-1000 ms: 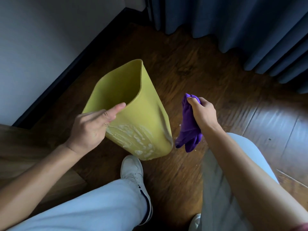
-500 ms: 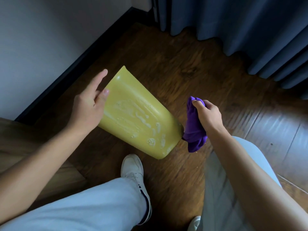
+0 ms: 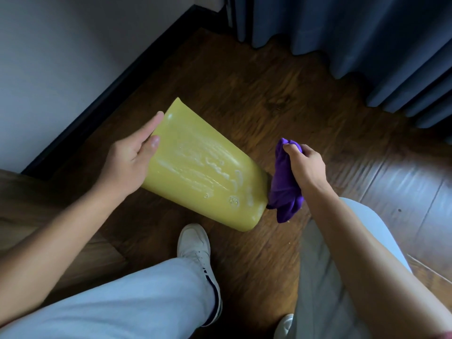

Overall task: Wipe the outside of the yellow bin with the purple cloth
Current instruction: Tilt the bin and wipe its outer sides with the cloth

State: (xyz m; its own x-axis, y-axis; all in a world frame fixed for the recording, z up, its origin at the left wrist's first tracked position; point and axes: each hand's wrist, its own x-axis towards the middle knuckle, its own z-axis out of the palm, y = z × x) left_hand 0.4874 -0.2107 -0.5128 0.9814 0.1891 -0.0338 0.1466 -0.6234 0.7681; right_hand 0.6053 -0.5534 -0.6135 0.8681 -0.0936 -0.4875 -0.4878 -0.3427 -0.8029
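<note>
Right hand (image 3: 307,167): fingers (image 3: 291,149) curled tight round a bunched purple cloth (image 3: 285,189), whose lower folds hang free below the fist; the cloth touches, or very nearly touches, the bin's bottom end. Left hand (image 3: 129,162): fingers (image 3: 152,124) extended and nearly straight, laid along the rim end of the yellow bin (image 3: 205,167), thumb flat on its upper face; a steadying contact, not a closed grasp. The bin is tipped over above the wooden floor (image 3: 269,99), long axis running from upper left (rim, under the left hand) to lower right (base, beside the cloth); whether the base corner rests on the floor cannot be told; streaks of white suds cover the broad upward face. Governing relation: the soapy face lies immediately to the left of the cloth, so the right hand is the nearer; a stroke would probably run up-left along the long axis, toward the bracing left hand. A white shoe (image 3: 195,243) stands just below the base.
</note>
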